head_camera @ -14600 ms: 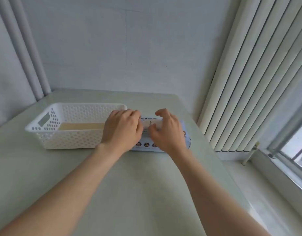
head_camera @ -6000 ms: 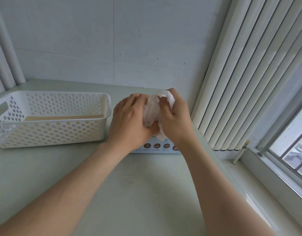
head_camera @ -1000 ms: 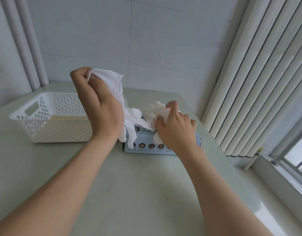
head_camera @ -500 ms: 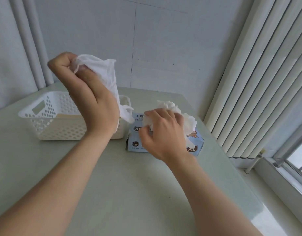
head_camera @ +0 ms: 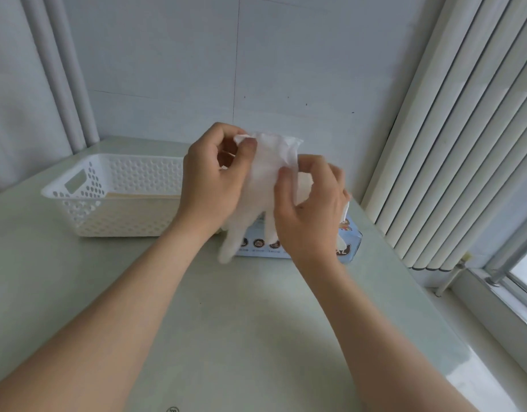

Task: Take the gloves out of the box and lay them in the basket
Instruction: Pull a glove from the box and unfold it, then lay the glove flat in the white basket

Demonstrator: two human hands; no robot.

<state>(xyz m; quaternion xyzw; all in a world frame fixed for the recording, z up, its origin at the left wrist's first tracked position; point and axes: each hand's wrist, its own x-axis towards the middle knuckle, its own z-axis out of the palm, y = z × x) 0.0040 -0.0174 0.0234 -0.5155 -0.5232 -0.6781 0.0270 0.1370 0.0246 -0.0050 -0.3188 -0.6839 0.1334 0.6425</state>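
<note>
A white disposable glove (head_camera: 265, 179) hangs cuff up between my two hands, its fingers dangling in front of the box. My left hand (head_camera: 213, 179) pinches the cuff's left corner between thumb and fingers. My right hand (head_camera: 309, 209) pinches the glove's right edge a little lower. The light blue glove box (head_camera: 349, 245) lies on the table behind my right hand, mostly hidden by it and by the glove. The white perforated plastic basket (head_camera: 113, 188) stands left of the box, with no glove visible inside.
The pale green table (head_camera: 241, 322) ends at its right edge near the white vertical blinds (head_camera: 449, 144) and a window sill. A grey wall stands behind the basket and box, with white pipes (head_camera: 63, 72) at the back left.
My left hand came down and right from above the basket with the glove. My right hand left the box top and took hold of the glove's right edge.
</note>
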